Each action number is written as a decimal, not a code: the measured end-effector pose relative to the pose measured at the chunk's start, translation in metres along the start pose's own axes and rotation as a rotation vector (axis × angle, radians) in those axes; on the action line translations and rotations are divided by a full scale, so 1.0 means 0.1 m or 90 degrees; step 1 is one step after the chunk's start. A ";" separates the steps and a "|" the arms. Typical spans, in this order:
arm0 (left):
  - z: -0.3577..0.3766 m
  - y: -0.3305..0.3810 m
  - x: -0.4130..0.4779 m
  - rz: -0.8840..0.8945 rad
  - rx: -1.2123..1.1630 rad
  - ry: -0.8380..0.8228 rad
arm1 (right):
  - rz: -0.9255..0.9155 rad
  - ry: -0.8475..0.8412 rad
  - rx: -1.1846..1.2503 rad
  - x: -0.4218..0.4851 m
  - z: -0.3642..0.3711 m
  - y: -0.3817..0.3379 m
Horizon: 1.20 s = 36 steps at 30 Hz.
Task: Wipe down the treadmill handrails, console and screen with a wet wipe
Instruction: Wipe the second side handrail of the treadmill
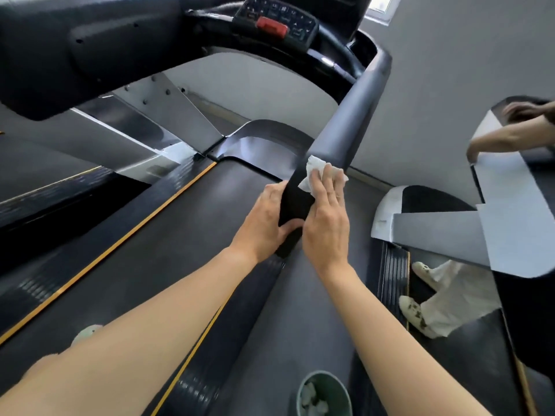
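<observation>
The right handrail [357, 106] of the treadmill is a dark padded bar that runs from the console [279, 25] down toward me. My left hand [267, 219] grips its near end from the left side. My right hand [326, 217] presses a crumpled white wet wipe [313, 171] against the rail just above that grip, fingers stretched over the wipe. The console with its red stop button [271, 27] sits at the top, far from both hands. The screen is cut off by the frame's upper edge.
A green bin [324, 394] holding used wipes stands on the floor at the bottom. The treadmill belt [150, 250] with yellow edge lines lies below my arms. On the right, another person [435, 298] leans over a neighbouring treadmill [510, 187].
</observation>
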<state>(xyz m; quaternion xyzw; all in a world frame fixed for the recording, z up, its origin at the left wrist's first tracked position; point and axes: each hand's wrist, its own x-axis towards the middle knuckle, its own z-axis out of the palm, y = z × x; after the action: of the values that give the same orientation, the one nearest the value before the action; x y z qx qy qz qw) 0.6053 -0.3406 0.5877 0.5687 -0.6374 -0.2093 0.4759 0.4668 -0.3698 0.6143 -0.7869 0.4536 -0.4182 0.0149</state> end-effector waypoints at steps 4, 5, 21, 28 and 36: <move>0.00 -0.01 0.00 -0.036 -0.006 -0.014 | -0.068 -0.017 -0.095 0.28 0.02 -0.06; 0.00 -0.02 -0.01 -0.047 -0.006 -0.018 | -0.085 -0.023 -0.110 0.27 0.02 -0.06; 0.04 -0.45 -0.31 -0.250 -0.049 -0.029 | -0.467 -0.174 -0.352 0.21 0.07 0.13; -0.01 -0.67 -0.46 -0.262 0.012 -0.085 | -0.540 -0.337 -0.462 -0.18 0.36 0.11; -0.07 -0.72 -0.48 -0.252 -0.014 -0.096 | -0.469 -0.267 -0.505 0.10 0.29 -0.01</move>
<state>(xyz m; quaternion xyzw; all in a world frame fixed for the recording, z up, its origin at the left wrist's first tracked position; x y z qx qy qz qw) 0.6442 -0.3135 0.5153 0.6603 -0.5446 -0.3477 0.3826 0.4897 -0.3871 0.6023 -0.9042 0.2595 -0.0291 -0.3380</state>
